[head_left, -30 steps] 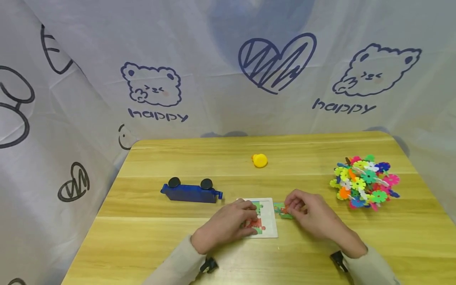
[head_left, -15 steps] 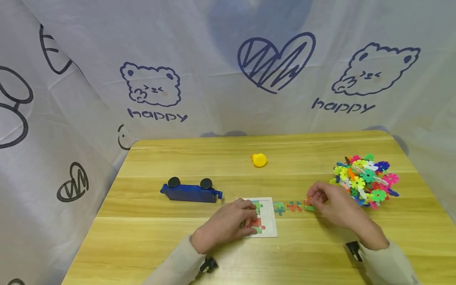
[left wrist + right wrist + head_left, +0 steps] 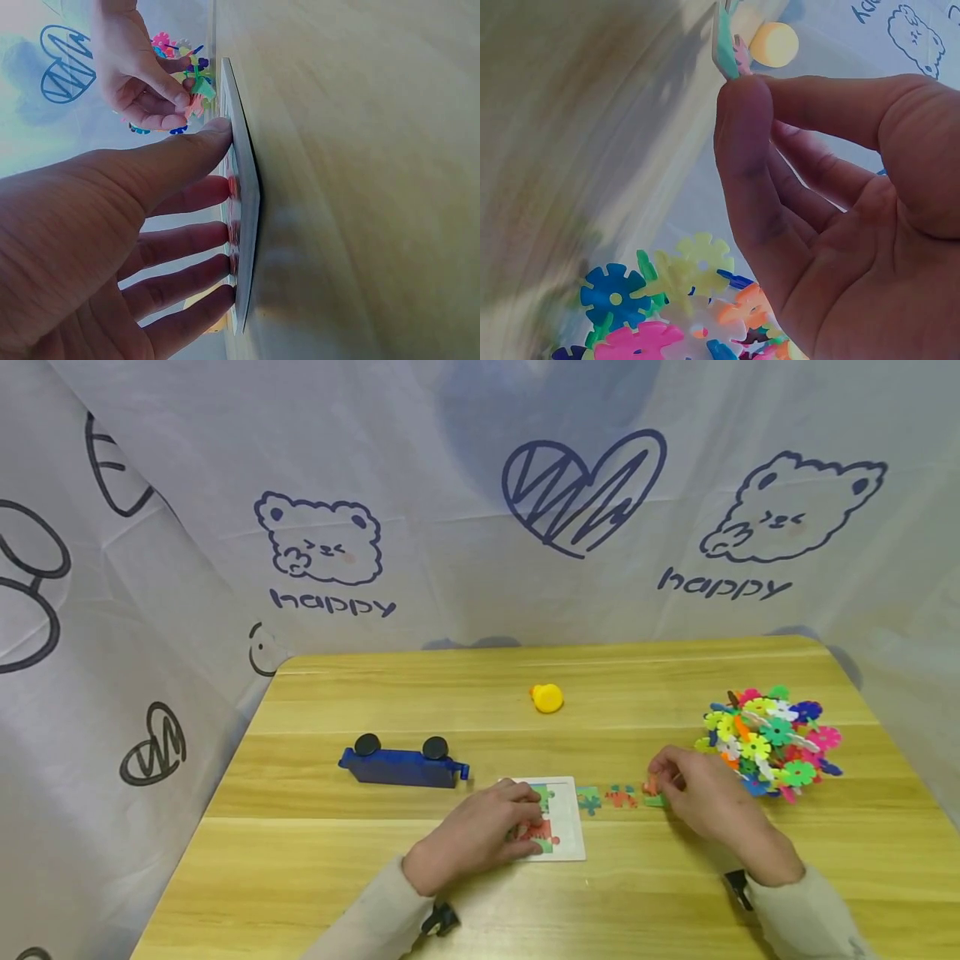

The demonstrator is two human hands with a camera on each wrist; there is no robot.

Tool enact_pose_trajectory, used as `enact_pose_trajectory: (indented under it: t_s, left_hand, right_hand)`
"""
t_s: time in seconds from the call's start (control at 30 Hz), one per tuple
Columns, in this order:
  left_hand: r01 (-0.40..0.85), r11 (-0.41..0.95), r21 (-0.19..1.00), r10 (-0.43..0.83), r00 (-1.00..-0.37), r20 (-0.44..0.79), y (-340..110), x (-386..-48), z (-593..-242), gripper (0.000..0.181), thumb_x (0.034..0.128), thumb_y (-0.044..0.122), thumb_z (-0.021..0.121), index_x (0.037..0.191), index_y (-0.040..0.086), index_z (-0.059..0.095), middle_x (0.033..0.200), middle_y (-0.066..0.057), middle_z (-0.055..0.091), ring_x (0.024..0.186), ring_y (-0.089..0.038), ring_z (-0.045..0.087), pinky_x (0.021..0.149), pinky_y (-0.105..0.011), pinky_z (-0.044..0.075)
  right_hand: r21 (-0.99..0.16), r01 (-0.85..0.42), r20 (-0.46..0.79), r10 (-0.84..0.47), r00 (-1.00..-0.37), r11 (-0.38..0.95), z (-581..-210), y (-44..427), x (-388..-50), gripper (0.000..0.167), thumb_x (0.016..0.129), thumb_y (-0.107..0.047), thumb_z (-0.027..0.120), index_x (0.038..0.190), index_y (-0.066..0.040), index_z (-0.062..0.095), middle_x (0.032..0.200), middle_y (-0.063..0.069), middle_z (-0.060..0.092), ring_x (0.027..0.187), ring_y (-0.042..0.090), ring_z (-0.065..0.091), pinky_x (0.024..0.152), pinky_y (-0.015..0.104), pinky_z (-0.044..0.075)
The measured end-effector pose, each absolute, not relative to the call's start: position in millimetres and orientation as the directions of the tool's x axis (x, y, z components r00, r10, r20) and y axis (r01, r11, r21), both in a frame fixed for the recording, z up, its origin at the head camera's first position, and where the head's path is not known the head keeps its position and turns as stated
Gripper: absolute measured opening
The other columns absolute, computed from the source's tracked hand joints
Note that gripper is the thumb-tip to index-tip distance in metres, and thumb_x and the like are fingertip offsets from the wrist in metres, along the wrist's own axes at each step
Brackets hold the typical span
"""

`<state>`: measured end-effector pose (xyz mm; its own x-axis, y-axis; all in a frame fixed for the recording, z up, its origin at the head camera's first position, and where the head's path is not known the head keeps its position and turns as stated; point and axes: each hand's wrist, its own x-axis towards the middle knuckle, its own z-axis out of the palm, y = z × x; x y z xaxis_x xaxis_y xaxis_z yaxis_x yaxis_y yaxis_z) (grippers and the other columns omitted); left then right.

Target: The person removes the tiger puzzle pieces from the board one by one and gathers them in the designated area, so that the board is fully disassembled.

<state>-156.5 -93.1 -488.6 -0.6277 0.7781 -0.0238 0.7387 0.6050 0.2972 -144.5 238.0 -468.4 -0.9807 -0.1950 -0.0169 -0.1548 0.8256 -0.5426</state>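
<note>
The left hand (image 3: 480, 828) lies over the left part of a white puzzle tray (image 3: 572, 852), fingertips on the red and green pieces inside it. In the left wrist view its spread fingers (image 3: 187, 244) touch the tray's face. Between thumb and forefinger the right hand (image 3: 708, 793) pinches a green and red puzzle piece (image 3: 654, 797); the right wrist view shows this piece (image 3: 725, 49) raised on edge. Two loose pieces lie in a row right of the tray: a green-blue one (image 3: 588, 799) beside it and a red one (image 3: 621, 796) farther right.
A blue toy chassis with black wheels (image 3: 405, 767) lies left of the tray. Farther back is a yellow duck (image 3: 547, 697). A heap of colourful flower-shaped pieces (image 3: 772, 743) stands just behind the right hand. A printed cloth (image 3: 450, 568) hangs behind the table.
The right hand has moved right from beside the tray with a piece in its fingers, uncovering two loose pieces. Over the last half second it has barely shifted. The left hand has stayed in place.
</note>
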Motion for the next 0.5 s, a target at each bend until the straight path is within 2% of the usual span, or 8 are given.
enact_pose_trajectory:
  t_s: [0.17, 0.3, 0.5]
  left_hand:
    - [0.741, 0.601, 0.299, 0.781, -0.625, -0.020, -92.7, -156.4, -488.6, 0.023, 0.1016, 0.038, 0.080, 0.114, 0.019, 0.078, 0.134, 0.003, 0.072, 0.124, -0.014, 0.066, 0.125, -0.038, 0.049]
    - [0.739, 0.604, 0.299, 0.779, -0.627, -0.024, -92.2, -156.0, -488.6, 0.023, 0.1017, 0.038, 0.080, 0.115, 0.019, 0.078, 0.135, 0.003, 0.072, 0.124, -0.014, 0.066, 0.127, -0.038, 0.047]
    - [0.742, 0.603, 0.293, 0.780, -0.626, -0.021, -92.2, -156.2, -489.0, 0.023, 0.1016, 0.037, 0.080, 0.114, 0.019, 0.078, 0.134, 0.004, 0.072, 0.123, -0.013, 0.066, 0.129, -0.040, 0.045]
  right_hand:
    - [-0.532, -0.170, 0.019, -0.189, -0.982, 0.830, -467.9, 236.7, -144.0, 0.008, 0.100, -0.001, 0.072, 0.109, -0.002, 0.074, 0.092, 0.004, 0.077, 0.079, 0.015, 0.071, 0.065, 0.034, 0.060]
    - [-0.532, -0.182, 0.039, -0.191, -0.981, 0.827, -466.5, 235.5, -142.7, 0.010, 0.099, -0.002, 0.075, 0.109, -0.003, 0.075, 0.096, 0.006, 0.078, 0.080, 0.016, 0.072, 0.065, 0.035, 0.061]
    - [-0.515, -0.136, -0.059, -0.193, -0.979, 0.847, -466.4, 233.6, -141.0, 0.027, 0.092, -0.005, 0.084, 0.118, -0.001, 0.076, 0.107, 0.011, 0.077, 0.088, 0.020, 0.071, 0.072, 0.040, 0.063]
